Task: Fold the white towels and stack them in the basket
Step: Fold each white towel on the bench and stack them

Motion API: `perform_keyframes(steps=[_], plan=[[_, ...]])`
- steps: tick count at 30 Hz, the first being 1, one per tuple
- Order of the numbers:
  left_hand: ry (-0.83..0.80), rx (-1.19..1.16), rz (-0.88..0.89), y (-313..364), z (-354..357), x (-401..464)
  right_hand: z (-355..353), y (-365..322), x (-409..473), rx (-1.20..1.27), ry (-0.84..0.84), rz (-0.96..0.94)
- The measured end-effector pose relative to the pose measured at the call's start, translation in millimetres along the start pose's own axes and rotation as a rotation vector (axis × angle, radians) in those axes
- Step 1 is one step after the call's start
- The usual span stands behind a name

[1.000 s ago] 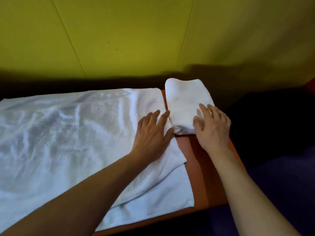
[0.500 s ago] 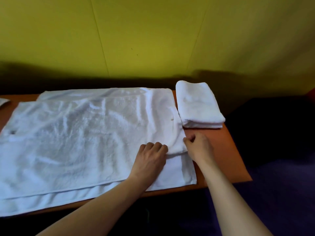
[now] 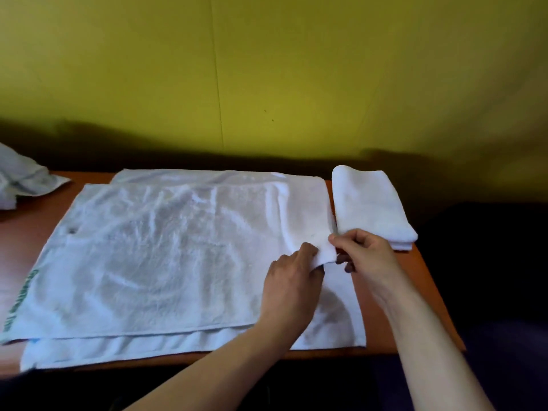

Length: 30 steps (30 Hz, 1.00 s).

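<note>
Large flat terry towel: plain white w/ bluish cast in the shade, green lettering along its left edge; second flat towel under it & small folded terry towel at right both plain white, no pattern. Crumpled cloth at far left is greyish-white; smooth wooden counter is orange-brown, no visible grain. Wall behind is yellow-green, plain apart from thin dark seam lines & a couple of small dark specks.

Nubby white terry towel, seemingly smooth orange-brown wood table
</note>
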<state>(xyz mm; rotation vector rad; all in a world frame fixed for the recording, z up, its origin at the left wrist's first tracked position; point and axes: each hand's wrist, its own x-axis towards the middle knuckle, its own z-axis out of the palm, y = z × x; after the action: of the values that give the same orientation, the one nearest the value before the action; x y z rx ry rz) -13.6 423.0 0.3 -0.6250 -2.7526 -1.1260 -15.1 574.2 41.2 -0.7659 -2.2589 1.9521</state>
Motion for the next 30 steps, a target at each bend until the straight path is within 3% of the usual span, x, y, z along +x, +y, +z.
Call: perform_keyframes(steps=[4,7,13,18,23,30], plan=[[0.011,-0.037,0.016,-11,-17,-2,11,-8,40,0.021,-0.093,0.462],[-0.009,-0.105,0.0,-21,-33,-9,37,1,74,0.097,-0.14,0.564],[0.049,-0.145,-0.05,-57,-64,-20,80,3,126,0.24,0.173,0.378],[0.142,-0.254,-0.324,-100,-102,-29,142,-29,132,0.089,0.027,0.107],[0.24,-0.36,-0.469,-145,-155,-53,242,-68,113,0.004,-0.036,-0.103],[0.386,-0.223,-0.599,-210,-230,-99,375,-91,76,-0.119,-0.193,-0.223]])
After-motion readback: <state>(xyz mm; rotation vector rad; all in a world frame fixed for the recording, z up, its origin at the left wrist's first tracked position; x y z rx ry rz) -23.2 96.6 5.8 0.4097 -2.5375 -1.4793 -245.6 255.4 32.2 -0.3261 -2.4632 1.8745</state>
